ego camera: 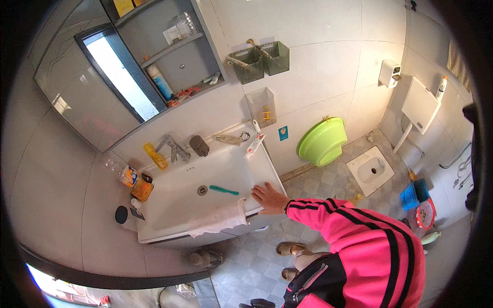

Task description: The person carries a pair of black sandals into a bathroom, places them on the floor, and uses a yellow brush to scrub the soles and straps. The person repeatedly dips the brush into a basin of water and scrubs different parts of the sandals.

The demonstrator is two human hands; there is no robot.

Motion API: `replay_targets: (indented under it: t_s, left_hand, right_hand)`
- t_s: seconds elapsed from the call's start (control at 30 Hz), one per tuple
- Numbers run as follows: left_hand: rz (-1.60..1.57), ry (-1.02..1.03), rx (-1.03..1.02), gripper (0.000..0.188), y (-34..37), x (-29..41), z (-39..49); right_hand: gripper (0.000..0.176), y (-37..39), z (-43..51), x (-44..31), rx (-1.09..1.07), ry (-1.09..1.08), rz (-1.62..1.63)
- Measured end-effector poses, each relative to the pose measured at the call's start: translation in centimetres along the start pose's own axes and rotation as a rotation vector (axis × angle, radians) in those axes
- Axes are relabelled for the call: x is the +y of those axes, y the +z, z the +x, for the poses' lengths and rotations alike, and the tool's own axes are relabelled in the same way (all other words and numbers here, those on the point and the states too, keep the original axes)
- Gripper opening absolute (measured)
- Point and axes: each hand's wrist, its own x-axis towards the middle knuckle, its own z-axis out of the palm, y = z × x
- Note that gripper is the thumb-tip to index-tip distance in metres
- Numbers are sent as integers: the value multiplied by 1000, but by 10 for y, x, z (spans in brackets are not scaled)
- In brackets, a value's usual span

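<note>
My right hand [269,198], in a pink sleeve with black stripes, lies palm down on the front right rim of a white washbasin [169,215]. Its fingers are spread and hold nothing. Just left of it, a pale pink cloth [221,220] drapes over the front rim. A slim teal comb or brush [224,189] lies in the bowl, right of the drain [202,190]. Behind the bowl are a metal tap [173,148], a brown cup-like object [199,145] and a white tube [255,145]. My left hand is out of view; part of a pink sleeve shows at the bottom edge.
Bottles [141,189] and a yellow box [155,156] stand around the basin's left end. Above hang a mirrored cabinet [169,48] and wall holders [276,57]. To the right are a green plastic tub [322,142], a squat toilet [370,171] and a blue bucket [414,193].
</note>
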Motion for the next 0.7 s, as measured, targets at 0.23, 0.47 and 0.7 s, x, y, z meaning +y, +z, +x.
replay_targets:
  t_s: [0.23,0.47,0.7]
  left_hand:
    - [-22,-6,17,29,-7,-7,6]
    - [-107,1,127,29,-88,-35,13]
    - [-149,42,119,28,-127,-46,10]
  right_hand:
    - [80,-3,1,-1,-12,19,57]
    - [82,5,1,0,-17,33,103]
    - [80,6,4,0,20,24,101]
